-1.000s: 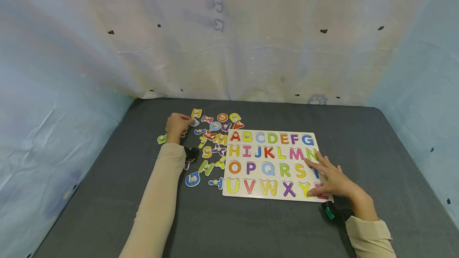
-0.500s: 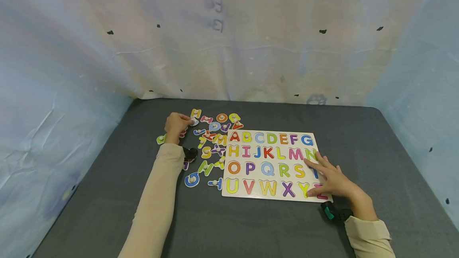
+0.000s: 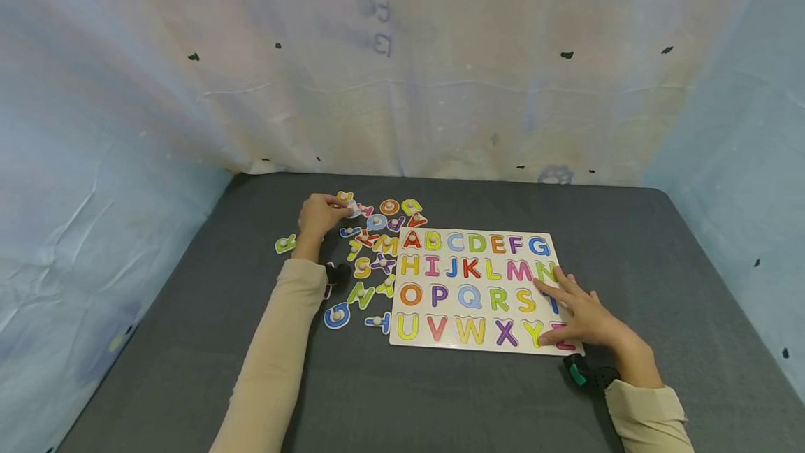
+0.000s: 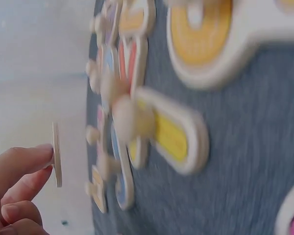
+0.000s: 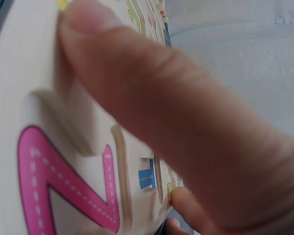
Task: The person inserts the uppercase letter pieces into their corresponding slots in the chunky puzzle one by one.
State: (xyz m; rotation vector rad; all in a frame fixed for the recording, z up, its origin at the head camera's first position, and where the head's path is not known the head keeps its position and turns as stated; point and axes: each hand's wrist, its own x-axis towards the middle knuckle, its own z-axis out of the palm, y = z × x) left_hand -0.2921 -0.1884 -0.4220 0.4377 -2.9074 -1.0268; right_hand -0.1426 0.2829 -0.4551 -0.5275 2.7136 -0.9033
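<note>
My left hand [image 3: 319, 219] pinches a light-blue letter puzzle piece [image 3: 354, 210] over the far end of the loose pieces. In the left wrist view this letter piece [image 4: 57, 159] is edge-on between thumb and fingers, raised off the cloth; its shape cannot be made out. The white alphabet board [image 3: 440, 347] lies right of the pieces, with knobbed letters showing at A and B. On its right side rests my right hand [image 3: 585, 317], fingers spread, thumb near the Y. The right wrist view has the thumb [image 5: 161, 93] across the board above the pink Z recess [image 5: 34, 181].
Loose knobbed letters lie left of the board, among them a blue G [image 3: 337, 315], a blue T [image 3: 379, 322], an orange O [image 3: 389, 207] and a green R [image 3: 286, 243]. A dark grey cloth [image 3: 453, 397] covers the table. Pale sheeting [image 3: 440, 110] hangs behind.
My left hand has moved right and slightly away from me, and the light-blue letter piece has come along with it. My right hand stays in place on the board.
</note>
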